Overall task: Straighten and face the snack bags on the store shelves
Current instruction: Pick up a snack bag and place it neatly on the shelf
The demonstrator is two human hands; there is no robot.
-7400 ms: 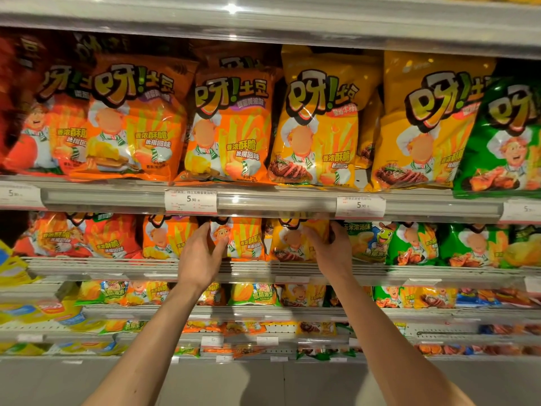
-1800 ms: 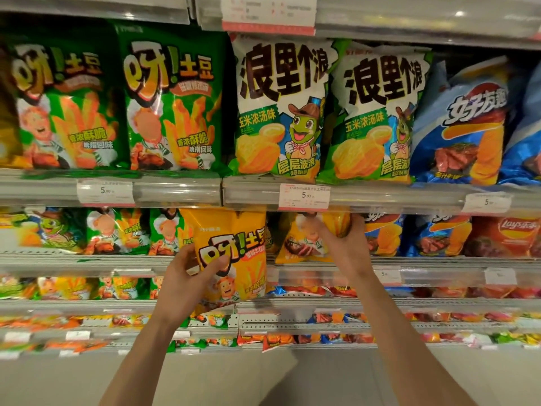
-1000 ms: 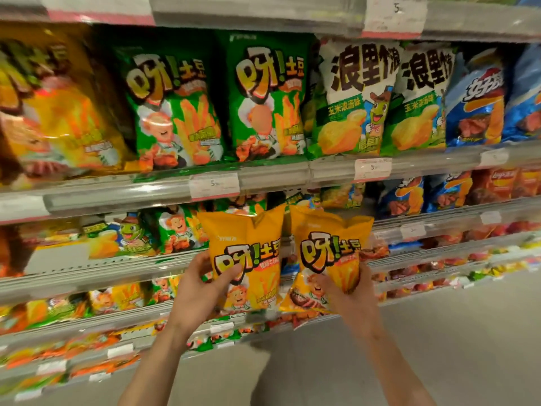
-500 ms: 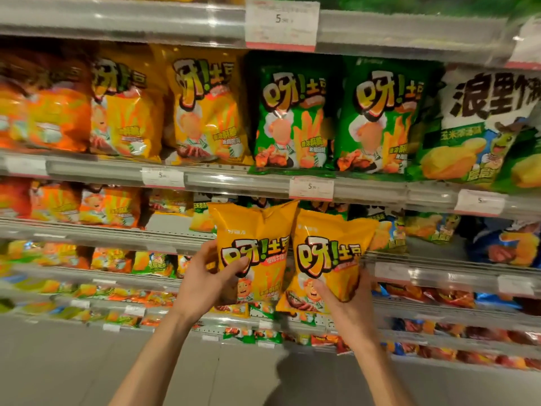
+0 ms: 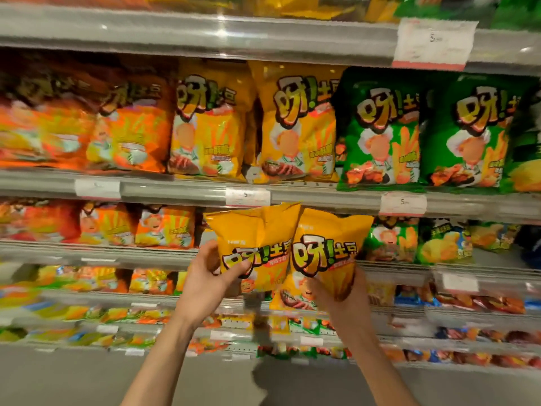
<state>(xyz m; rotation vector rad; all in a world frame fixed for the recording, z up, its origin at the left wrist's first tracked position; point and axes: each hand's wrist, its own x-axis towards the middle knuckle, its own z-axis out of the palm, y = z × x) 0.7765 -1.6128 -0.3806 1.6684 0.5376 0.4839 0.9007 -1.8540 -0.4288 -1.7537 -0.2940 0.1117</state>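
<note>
We hold two yellow snack bags up in front of the shelves, side by side and touching, their printed fronts toward us. Our left hand (image 5: 206, 284) has its grip grasping the left yellow bag (image 5: 254, 244) by its lower left part, thumb across the front and the fingers behind it. Our right hand (image 5: 345, 300) has its grip grasping the right yellow bag (image 5: 328, 253) from below and behind, fingers curled up over the lower front corner. Both bags are off any shelf, and their tops reach the price rail (image 5: 322, 197) of the shelf above, the left bag overlapping the middle price tag (image 5: 247, 196).

On that upper shelf stand larger bags of the same brand, upright and facing out: two large yellow bags (image 5: 295, 124), two green bags (image 5: 377, 133) to their right and orange bags (image 5: 128, 127) to their left. The left end of that row is blurred.

Behind our bags, on the next shelf down, small orange bags (image 5: 164, 227) stand to the left and small green bags (image 5: 392, 240) to the right. Lower shelves carry more small packs, too blurred to tell apart. A grey floor (image 5: 73, 382) shows at the bottom.
</note>
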